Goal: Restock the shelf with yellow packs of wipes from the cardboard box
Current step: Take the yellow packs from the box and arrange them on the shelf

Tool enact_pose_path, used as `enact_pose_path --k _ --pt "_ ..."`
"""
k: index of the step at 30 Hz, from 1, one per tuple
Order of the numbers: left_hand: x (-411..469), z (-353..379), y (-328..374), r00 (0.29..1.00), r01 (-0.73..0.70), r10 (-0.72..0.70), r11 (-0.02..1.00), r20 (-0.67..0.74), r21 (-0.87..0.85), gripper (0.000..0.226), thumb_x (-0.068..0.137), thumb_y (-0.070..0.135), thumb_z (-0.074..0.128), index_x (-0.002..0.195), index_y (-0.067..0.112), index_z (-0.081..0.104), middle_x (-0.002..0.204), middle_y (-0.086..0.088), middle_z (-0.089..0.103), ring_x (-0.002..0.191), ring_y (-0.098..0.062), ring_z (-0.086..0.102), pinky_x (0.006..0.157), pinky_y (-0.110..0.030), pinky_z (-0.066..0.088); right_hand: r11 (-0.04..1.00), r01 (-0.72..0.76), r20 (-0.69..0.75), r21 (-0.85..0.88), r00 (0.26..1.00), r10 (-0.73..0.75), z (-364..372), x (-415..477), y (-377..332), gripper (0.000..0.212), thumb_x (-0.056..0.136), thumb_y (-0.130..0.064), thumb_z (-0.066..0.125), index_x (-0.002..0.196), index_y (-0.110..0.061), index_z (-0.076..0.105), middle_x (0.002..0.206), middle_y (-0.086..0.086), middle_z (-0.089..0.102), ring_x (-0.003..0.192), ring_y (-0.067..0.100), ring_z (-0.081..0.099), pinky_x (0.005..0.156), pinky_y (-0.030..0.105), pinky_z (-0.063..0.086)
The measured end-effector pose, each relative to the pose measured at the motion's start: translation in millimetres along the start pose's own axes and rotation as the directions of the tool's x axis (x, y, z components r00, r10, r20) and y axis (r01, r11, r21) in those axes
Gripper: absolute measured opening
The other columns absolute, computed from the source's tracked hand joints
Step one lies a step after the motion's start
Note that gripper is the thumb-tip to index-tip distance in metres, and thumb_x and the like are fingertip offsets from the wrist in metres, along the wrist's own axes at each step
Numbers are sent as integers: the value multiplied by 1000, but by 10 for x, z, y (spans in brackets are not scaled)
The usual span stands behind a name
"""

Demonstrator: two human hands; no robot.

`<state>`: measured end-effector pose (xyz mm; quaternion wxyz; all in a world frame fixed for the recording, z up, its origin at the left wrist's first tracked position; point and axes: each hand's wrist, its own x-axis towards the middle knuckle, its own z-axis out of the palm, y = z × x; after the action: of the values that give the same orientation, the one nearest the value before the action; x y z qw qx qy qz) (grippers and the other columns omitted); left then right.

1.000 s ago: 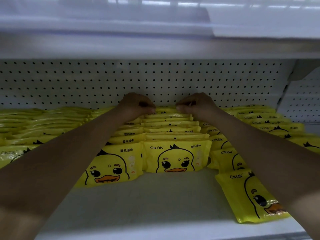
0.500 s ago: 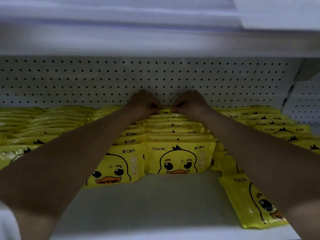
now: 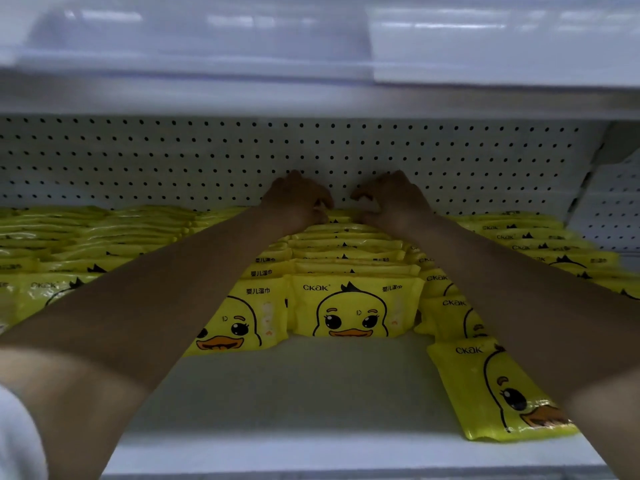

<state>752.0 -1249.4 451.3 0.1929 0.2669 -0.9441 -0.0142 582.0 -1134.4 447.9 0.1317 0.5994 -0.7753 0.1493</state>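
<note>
Head view: glossy yellow plastic packs of wipes [image 3: 349, 310], duck-printed, stand in soft upright rows on the flat white metal shelf [image 3: 311, 393]. Left hand [image 3: 298, 202] and right hand [image 3: 394, 202], fingers curled, pinch the top edge of the rearmost pack [image 3: 341, 220], near the white perforated back panel [image 3: 173, 161].

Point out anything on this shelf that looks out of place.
The front-right pack lies flat and skewed near the edge of the shelf, while the middle row stands upright, facing forward.
</note>
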Motion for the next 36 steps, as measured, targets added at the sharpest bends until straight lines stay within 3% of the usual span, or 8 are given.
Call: enact_pose_path --k 8,12,15,18,24,28,33,36 --pt "-286 -298 684 998 48 -48 999 40 12 45 90 54 59 129 30 59 130 -4 56 125 -24 39 99 -34 36 998 56 30 -6 998 -55 -389 -410 257 50 85 -50 69 132 -36 58 145 6 47 136 27 32 104 38 36" --pt "-539 -363 1372 975 -27 17 999 222 42 59 87 67 52 126 24 61 124 -5 61 117 -23 53 90 -32 47 998 43 151 50 987 -50 -649 -777 475 66 68 -72 65 126 -40 61 138 5 54 127 26 44 102 41 44" --pt "-737 -335 1841 897 -16 -29 995 440 97 85 81 73 54 145 19 42 147 -8 41 135 -24 38 102 -31 39 997 49 256 54 965 -61 -836 -1141 612 76 59 -78 64 124 -39 63 135 2 55 123 22 48 102 39 46" --pt "-902 -233 2130 818 -9 -82 988 569 156 115 65 85 58 154 22 21 161 1 20 147 -18 17 116 -42 28 999 40 401 12 915 -41 -967 -1494 762 74 67 -69 73 131 -38 56 146 -6 41 136 18 34 109 31 34" --pt "-1186 104 2362 639 135 -214 977 739 167 120 58 82 68 155 34 17 162 8 15 150 -22 14 120 -50 18 990 121 599 -71 799 -54 -1212 -2122 803 90 66 -71 73 141 -27 48 155 -2 28 143 20 24 114 37 31" --pt "-1222 133 2481 816 20 -115 985 566 172 130 58 70 79 156 30 4 164 3 3 151 -23 1 122 -47 13 975 177 595 -133 801 -65 -1132 -2314 770 89 66 -66 78 138 -22 49 152 2 31 141 23 26 113 37 34" --pt "-1112 276 2508 902 -47 -80 959 425 280 127 56 65 81 155 22 14 163 -3 9 150 -23 -4 122 -44 0 959 214 477 -188 873 -101 -896 -2240 919 84 62 -68 76 125 -17 52 138 4 42 132 24 33 110 36 33" --pt "-977 387 2488 955 -5 -94 945 283 328 119 65 62 78 155 16 15 162 -6 15 151 -24 -1 122 -45 1 944 217 331 -248 935 -128 -779 -2097 1012 94 66 -62 75 136 -9 42 139 7 40 135 27 31 118 40 23"
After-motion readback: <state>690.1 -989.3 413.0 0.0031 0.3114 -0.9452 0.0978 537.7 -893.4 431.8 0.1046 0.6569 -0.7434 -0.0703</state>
